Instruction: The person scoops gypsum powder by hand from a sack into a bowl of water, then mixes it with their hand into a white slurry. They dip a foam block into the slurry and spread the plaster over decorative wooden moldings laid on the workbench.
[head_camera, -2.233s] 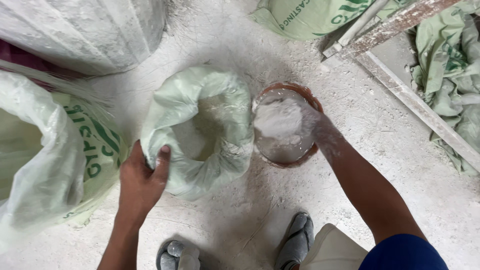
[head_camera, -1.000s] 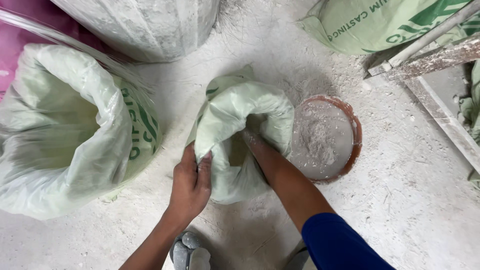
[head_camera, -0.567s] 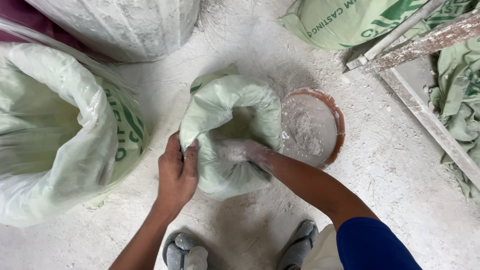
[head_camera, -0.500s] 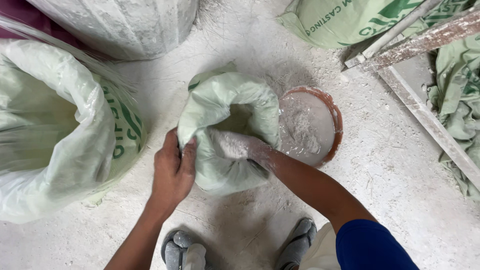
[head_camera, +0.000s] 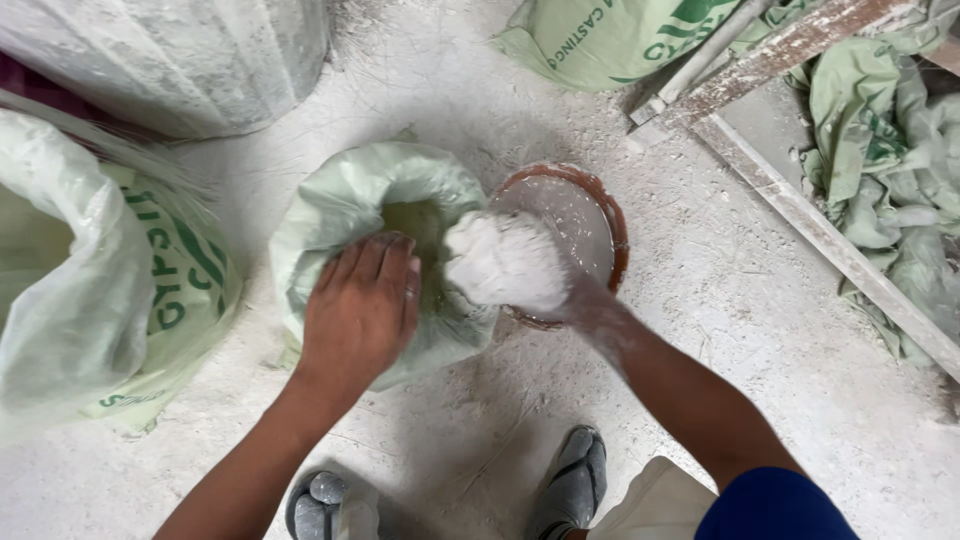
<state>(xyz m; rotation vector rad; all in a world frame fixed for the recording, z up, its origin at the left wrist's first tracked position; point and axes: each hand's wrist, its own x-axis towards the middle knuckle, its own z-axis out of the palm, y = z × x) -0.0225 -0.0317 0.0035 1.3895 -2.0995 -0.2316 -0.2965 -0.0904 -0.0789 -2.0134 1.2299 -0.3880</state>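
A small pale green sack stands open on the dusty floor, its rim rolled down. My left hand lies flat on the sack's near rim, pressing it. My right hand, caked in white powder, holds a heaped handful of the powder and hovers between the sack's mouth and a round reddish-brown bowl just to its right. The bowl's inside is coated with white powder.
A large open sack stands at the left and a grey dusty sack at the top left. A green-printed sack, wooden battens and crumpled sacks lie at the right. My feet are below.
My right hand was inside the small sack; it has now come out with a handful of powder and moved right toward the bowl. My left hand shifted from gripping the rim to lying flat.
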